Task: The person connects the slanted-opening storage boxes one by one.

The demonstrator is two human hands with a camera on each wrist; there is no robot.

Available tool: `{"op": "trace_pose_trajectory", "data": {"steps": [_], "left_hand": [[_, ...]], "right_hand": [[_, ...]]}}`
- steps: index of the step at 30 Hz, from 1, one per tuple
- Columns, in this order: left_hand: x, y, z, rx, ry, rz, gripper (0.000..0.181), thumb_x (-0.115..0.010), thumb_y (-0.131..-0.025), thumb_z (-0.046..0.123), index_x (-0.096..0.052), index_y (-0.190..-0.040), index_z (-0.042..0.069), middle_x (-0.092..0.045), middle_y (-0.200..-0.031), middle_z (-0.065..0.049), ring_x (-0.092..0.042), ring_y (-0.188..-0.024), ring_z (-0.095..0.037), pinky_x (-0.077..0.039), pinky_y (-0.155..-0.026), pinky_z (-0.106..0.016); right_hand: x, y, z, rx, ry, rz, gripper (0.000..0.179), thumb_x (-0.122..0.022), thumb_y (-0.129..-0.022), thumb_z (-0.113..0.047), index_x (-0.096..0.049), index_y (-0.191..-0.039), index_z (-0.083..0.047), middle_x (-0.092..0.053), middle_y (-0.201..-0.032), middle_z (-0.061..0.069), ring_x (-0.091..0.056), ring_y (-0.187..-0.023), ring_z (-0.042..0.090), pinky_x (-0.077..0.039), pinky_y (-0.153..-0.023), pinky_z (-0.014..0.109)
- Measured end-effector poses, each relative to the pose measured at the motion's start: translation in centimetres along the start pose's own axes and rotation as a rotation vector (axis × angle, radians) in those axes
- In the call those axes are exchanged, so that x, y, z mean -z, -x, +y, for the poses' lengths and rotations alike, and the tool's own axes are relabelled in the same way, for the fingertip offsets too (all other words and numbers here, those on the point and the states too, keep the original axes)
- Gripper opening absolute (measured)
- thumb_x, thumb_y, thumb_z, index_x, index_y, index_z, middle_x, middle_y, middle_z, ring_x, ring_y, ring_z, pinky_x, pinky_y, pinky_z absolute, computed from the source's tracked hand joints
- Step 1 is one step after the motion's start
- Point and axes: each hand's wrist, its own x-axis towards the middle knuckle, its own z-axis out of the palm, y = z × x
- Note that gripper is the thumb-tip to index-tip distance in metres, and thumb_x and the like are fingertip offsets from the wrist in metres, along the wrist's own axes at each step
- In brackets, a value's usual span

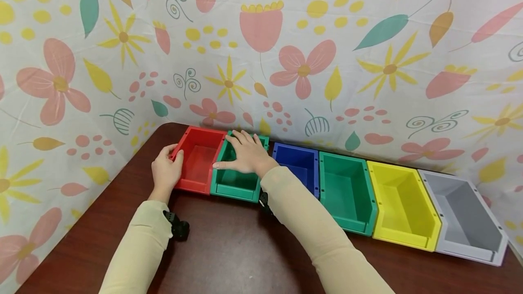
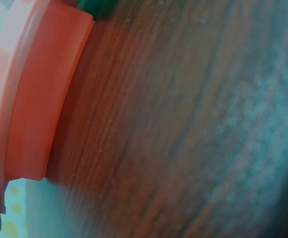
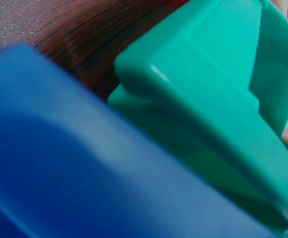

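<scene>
A red storage bin (image 1: 199,160) stands at the left end of a row of bins. My left hand (image 1: 166,169) grips its left wall, thumb over the rim and fingers outside. In the left wrist view the red bin's front (image 2: 44,84) fills the left side, with a fingertip at the lower corner. My right hand (image 1: 247,152) spreads over the green bin (image 1: 234,189) beside it, fingers extended toward the back rim and thumb pointing at the red bin's edge. The right wrist view shows this green bin (image 3: 203,84) close behind a blue bin (image 3: 59,134).
To the right the row continues with the blue bin (image 1: 296,158), another green bin (image 1: 347,189), a yellow bin (image 1: 402,203) and a grey bin (image 1: 461,212). They stand on a dark brown table (image 1: 229,248) against a flower-patterned cloth (image 1: 253,80).
</scene>
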Motion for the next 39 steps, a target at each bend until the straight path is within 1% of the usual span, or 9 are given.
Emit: {"op": "trace_pose_trajectory", "data": {"steps": [6,14,22,27,29,31,34,37,39], "left_hand": [[-0.1,0.1,0.2,0.008,0.01,-0.008,0.035,-0.055,-0.094,0.028,-0.06,-0.124,0.01,-0.069,-0.089,-0.017,-0.054,-0.064,-0.023,-0.042,-0.058,-0.025],[0.0,0.2,0.5,-0.003,0.011,0.007,0.034,-0.056,-0.093,0.027,-0.061,-0.122,0.01,-0.068,-0.086,-0.017,-0.053,-0.063,-0.023,-0.041,-0.056,-0.025],[0.3,0.1,0.6,-0.007,0.006,0.013,0.034,-0.056,-0.093,0.027,-0.062,-0.122,0.01,-0.069,-0.089,-0.017,-0.055,-0.066,-0.025,-0.041,-0.058,-0.026],[0.3,0.1,0.4,0.015,-0.004,-0.006,0.034,-0.055,-0.094,0.027,-0.061,-0.123,0.01,-0.068,-0.089,-0.017,-0.054,-0.065,-0.023,-0.041,-0.058,-0.025],[0.2,0.1,0.3,0.018,-0.001,-0.017,0.035,-0.054,-0.094,0.028,-0.06,-0.123,0.01,-0.068,-0.09,-0.018,-0.053,-0.064,-0.023,-0.041,-0.058,-0.025],[0.2,0.1,0.3,0.013,0.002,-0.017,0.035,-0.054,-0.094,0.027,-0.06,-0.123,0.009,-0.068,-0.091,-0.017,-0.053,-0.064,-0.023,-0.042,-0.059,-0.025],[0.1,0.1,0.5,0.003,0.006,-0.013,0.035,-0.054,-0.095,0.027,-0.06,-0.123,0.009,-0.068,-0.095,-0.018,-0.056,-0.068,-0.026,-0.044,-0.062,-0.029],[0.2,0.1,0.7,0.006,-0.017,-0.025,0.036,-0.052,-0.095,0.027,-0.059,-0.125,0.009,-0.068,-0.104,-0.018,-0.059,-0.079,-0.03,-0.05,-0.071,-0.038],[0.3,0.1,0.9,0.004,-0.053,-0.035,0.037,-0.051,-0.096,0.028,-0.058,-0.127,0.009,-0.067,-0.109,-0.018,-0.06,-0.087,-0.033,-0.051,-0.078,-0.045]], "right_hand": [[-0.1,0.2,0.1,-0.002,0.003,0.001,0.104,-0.03,-0.069,-0.091,-0.012,-0.153,-0.032,-0.006,-0.161,-0.002,-0.002,-0.148,0.025,-0.003,-0.117,0.052],[-0.2,0.3,0.1,0.004,0.005,0.002,0.102,-0.032,-0.071,-0.089,-0.012,-0.153,-0.032,-0.006,-0.161,-0.001,-0.002,-0.148,0.026,-0.002,-0.117,0.052],[0.0,0.5,-0.4,-0.011,0.01,0.002,0.102,-0.031,-0.071,-0.09,-0.011,-0.153,-0.033,-0.004,-0.161,-0.003,-0.001,-0.148,0.025,-0.002,-0.117,0.053],[-0.3,0.5,-0.4,-0.017,0.022,-0.024,0.1,-0.029,-0.072,-0.089,-0.006,-0.153,-0.035,-0.001,-0.161,-0.005,0.003,-0.148,0.023,0.001,-0.117,0.052],[-0.4,0.5,-0.3,-0.014,0.023,-0.021,0.099,-0.029,-0.072,-0.089,-0.006,-0.153,-0.035,-0.002,-0.161,-0.005,0.003,-0.148,0.022,0.001,-0.117,0.051],[-0.5,0.5,-0.2,-0.004,0.006,-0.003,0.098,-0.029,-0.073,-0.088,-0.009,-0.153,-0.034,-0.004,-0.161,-0.005,0.001,-0.148,0.022,0.0,-0.117,0.052],[-0.3,0.6,0.1,0.018,-0.07,0.049,0.097,-0.032,-0.075,-0.086,-0.015,-0.152,-0.031,-0.009,-0.16,-0.001,-0.006,-0.148,0.024,-0.005,-0.117,0.052],[-0.1,0.9,0.5,0.026,-0.152,0.075,0.095,-0.035,-0.076,-0.084,-0.018,-0.152,-0.03,-0.011,-0.16,0.001,-0.01,-0.147,0.025,-0.01,-0.117,0.053],[0.2,1.3,0.9,0.021,-0.198,0.077,0.095,-0.038,-0.076,-0.083,-0.017,-0.152,-0.03,-0.011,-0.16,0.001,-0.011,-0.146,0.026,-0.014,-0.116,0.053]]}}
